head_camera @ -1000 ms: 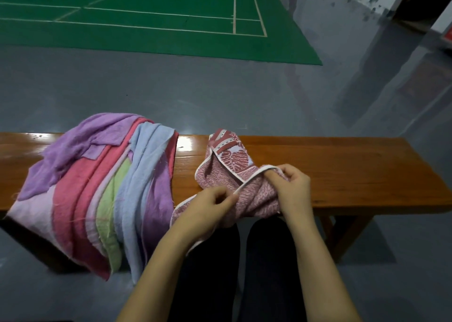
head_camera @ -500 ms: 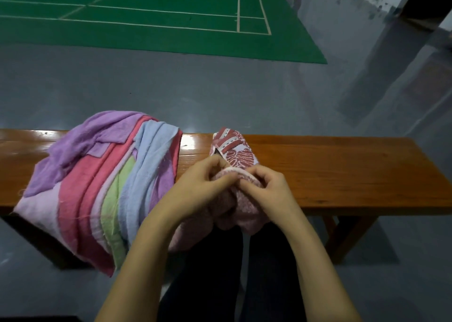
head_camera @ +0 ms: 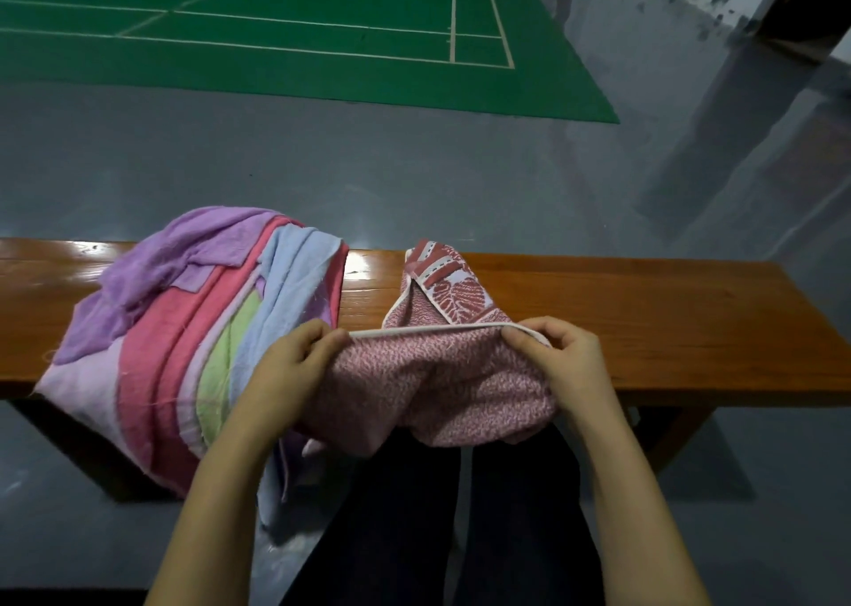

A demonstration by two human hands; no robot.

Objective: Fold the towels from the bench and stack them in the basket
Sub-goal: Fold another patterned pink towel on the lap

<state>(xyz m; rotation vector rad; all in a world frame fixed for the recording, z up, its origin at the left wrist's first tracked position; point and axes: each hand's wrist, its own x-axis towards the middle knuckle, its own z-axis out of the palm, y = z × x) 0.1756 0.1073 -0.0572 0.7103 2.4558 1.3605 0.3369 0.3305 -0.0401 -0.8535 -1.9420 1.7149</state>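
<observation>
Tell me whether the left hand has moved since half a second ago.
Yes. The left hand has drawn left along the bench toward the towel pile, stretching the red towel.

A person sits at a wooden bench [head_camera: 644, 320] and holds a red patterned towel [head_camera: 442, 375] by its white-trimmed edge. The left hand [head_camera: 294, 357] pinches one end of that edge and the right hand [head_camera: 562, 352] pinches the other, so the trim runs taut between them. The rest of the towel sags over the bench's near side onto dark trousers [head_camera: 405, 513]. To the left lies a pile of towels [head_camera: 184, 329] in purple, pink, green and blue, draped over the bench edge. Beyond the bench are grey floor [head_camera: 368, 168] and a green court [head_camera: 299, 30] with white lines.
</observation>
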